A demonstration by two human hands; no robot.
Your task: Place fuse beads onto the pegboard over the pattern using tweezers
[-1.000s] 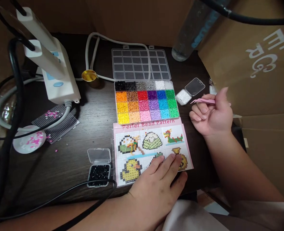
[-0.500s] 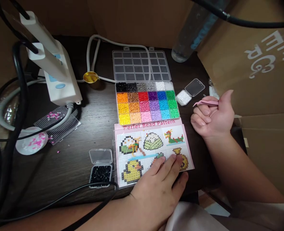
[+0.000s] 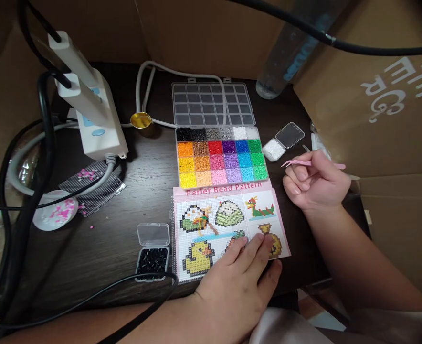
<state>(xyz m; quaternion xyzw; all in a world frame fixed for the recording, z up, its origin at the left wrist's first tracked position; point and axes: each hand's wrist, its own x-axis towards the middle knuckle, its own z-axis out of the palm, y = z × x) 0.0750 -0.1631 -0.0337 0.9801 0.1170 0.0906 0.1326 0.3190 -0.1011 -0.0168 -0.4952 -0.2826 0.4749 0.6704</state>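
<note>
Pink tweezers (image 3: 305,163) are pinched in the curled right hand (image 3: 318,184), beside the open bead case (image 3: 204,109); long axis crosswise, tips leftward, no bead visible between them. Left hand (image 3: 237,277) lies flat, grasping nothing, on the pattern sheet (image 3: 281,215). Compartments look well filled; we cannot tell whether beads cover the duck (image 3: 198,260).
</note>
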